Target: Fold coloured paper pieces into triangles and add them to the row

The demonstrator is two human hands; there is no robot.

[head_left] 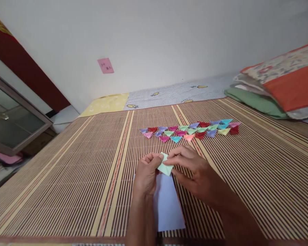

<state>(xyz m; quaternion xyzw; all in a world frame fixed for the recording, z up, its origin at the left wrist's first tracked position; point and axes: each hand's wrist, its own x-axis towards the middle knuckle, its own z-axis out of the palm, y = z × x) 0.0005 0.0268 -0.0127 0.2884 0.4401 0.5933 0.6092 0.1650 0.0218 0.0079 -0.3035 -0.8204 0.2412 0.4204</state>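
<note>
A small square of pale green folded paper (166, 169) with visible crease lines is held up over the mat. My left hand (146, 172) pinches its upper left side between thumb and fingers. From the right, my right hand (192, 167) has its fingertips on the paper's face and its thumb by the lower right edge, so the sheet sits between them. Below both hands lies a pale lavender sheet or stack of paper (169, 205), partly covered by the left wrist. Several small folded paper triangles (176, 139) in many colours lie in rows beyond the hands.
A striped bamboo mat (92, 171) covers the bed. At the far right are stacked pillows and folded cloth (292, 89). Patterned bedding (166, 94) runs along the white wall, which bears a pink note (105, 65). A glass-fronted cabinet (12, 116) stands at left.
</note>
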